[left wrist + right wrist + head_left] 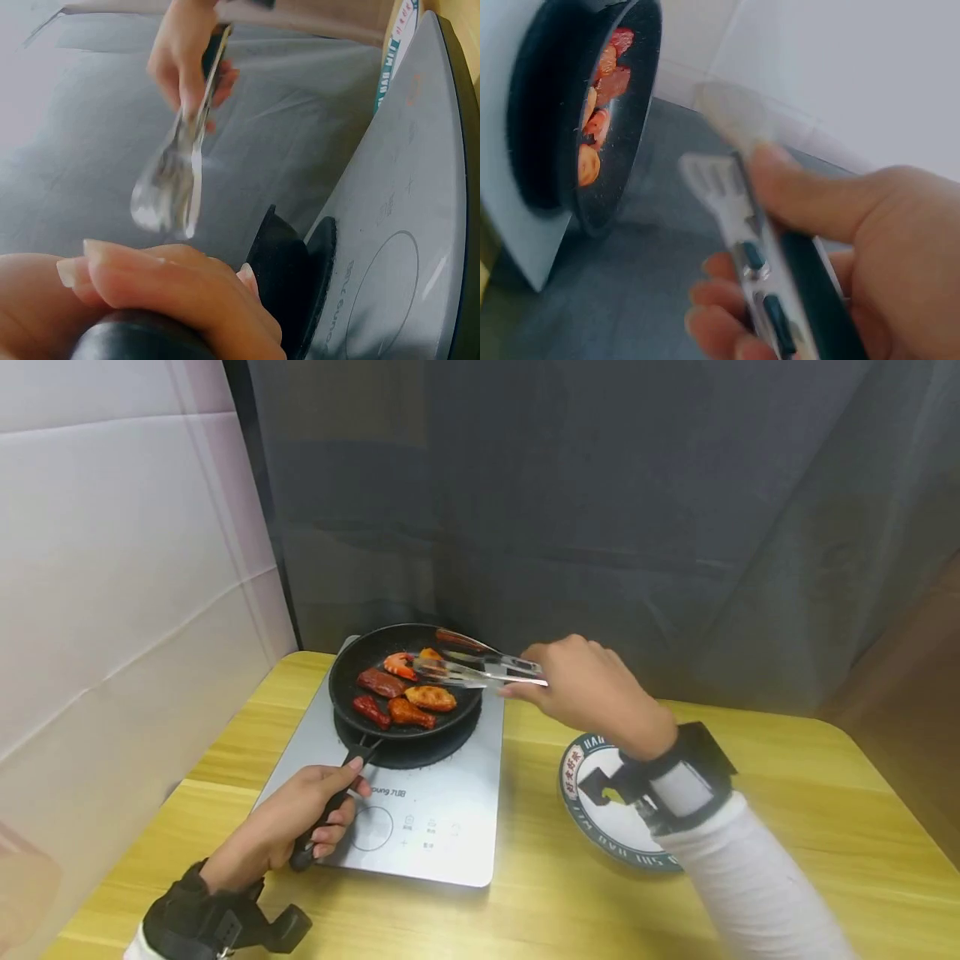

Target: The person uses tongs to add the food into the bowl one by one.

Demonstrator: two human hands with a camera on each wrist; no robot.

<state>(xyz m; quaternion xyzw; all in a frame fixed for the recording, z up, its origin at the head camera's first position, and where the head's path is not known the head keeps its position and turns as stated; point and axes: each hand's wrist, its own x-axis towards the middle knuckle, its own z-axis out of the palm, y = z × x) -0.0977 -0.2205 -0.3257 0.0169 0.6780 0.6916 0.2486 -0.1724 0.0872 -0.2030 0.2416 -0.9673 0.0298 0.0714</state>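
A black frying pan (360,656) is over the cooker, its handle (303,852) gripped by my left hand (307,810). My right hand (592,685) holds metal tongs (487,677) by their dark-handled body, with the ends over the pan's right side. Nothing shows between the tong ends, which blur in both wrist views. In the pan lie a shrimp (400,665), a brown slab of meat (381,682), a golden chicken wing (431,697), an orange-brown drumstick (411,713) and a darker red piece (372,712). A round orange slice (589,165) shows in the right wrist view.
A silver-white induction cooker (442,852) with printed controls stands on the yellow wooden table (540,893). A white plate (581,814) with a green lettered rim sits to its right, under my right forearm. Behind hangs a grey cloth (600,527); a pale panel (135,568) borders the left.
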